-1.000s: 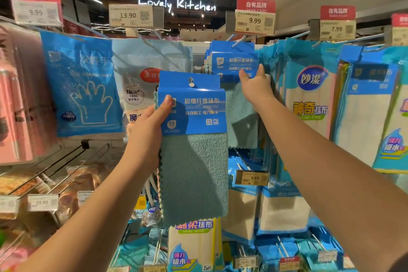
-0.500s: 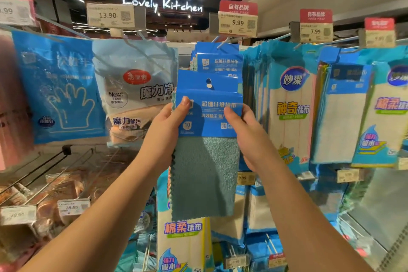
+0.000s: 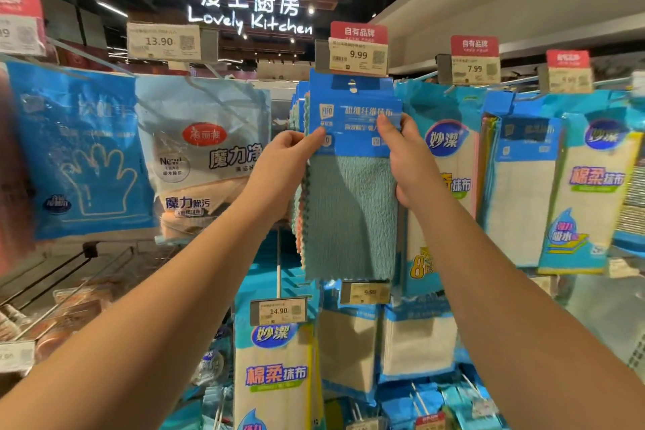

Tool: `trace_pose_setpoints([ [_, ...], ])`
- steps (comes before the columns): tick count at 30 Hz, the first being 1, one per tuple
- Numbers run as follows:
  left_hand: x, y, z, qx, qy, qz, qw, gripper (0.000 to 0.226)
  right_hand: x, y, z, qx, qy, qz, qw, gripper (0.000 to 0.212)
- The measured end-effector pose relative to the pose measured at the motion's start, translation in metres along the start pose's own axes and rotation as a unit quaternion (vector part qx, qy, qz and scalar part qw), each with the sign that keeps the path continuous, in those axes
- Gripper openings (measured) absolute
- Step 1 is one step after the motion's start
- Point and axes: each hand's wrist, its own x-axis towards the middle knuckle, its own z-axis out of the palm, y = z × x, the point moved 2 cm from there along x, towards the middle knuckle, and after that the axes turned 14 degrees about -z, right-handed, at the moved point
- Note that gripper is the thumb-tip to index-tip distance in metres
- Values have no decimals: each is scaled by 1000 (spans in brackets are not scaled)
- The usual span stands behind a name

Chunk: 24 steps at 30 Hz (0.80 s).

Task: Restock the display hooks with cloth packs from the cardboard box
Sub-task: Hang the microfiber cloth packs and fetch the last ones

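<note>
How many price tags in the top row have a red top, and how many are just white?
Red-topped tags: 4
White tags: 1
Total: 5

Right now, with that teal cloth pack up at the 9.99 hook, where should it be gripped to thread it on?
Grip the stiff blue header card, not the limp teal cloth hanging below. Come from both side edges, as the left hand and right hand do now, thumbs in front. That probably keeps the hang hole at top centre clear for the hook.
</note>
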Motion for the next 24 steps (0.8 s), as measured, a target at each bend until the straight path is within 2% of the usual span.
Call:
trace_pose_setpoints([
  [4,9,10,1,-20,-4,-9,1000,61,21,0,2,-28,-12,-5,1000,37],
  [7,16,14,2,-19,9,-7,1000,49,34,-1,4,-35,-24,10,999,43],
  [14,38,-1,6,-10,15,-12,1000,32,41,17,4,-41,-35,51,997,38],
  [24,72,-14,11,20,62,-40,997,26,60,40,14,-265,-53,23,963,45],
])
